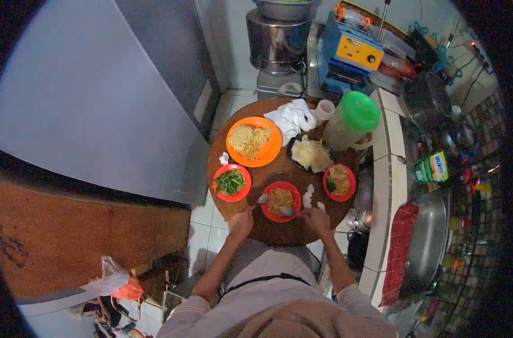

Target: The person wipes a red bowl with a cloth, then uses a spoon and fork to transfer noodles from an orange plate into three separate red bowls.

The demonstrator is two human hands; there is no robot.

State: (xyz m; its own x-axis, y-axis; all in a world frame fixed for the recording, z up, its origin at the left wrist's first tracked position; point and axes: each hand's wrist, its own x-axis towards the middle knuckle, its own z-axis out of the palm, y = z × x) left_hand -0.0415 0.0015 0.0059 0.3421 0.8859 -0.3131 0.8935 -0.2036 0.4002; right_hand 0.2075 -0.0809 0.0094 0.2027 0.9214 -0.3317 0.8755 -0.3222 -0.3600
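Observation:
A red bowl (296, 195) holding noodles (280, 198) sits near the front of the round brown table. At its left rim, my left hand (241, 223) is closed around a metal utensil, seemingly a spoon (262, 198), its head just beside the bowl. My right hand (316, 220) grips another spoon (286, 211), whose head lies over the noodles at the bowl's lower right. To the left stands a red plate of green leafy vegetables (230, 182). On the right is a smaller red bowl (352, 183) with noodles and greens in it.
Behind these are an orange plate (274, 152) of noodles, pale crackers (311, 154) in a dark dish, a green-lidded pitcher (360, 112), a cup (325, 110) and white cloth or tissue (293, 117). A tiled ledge (383, 214) borders the table's right side.

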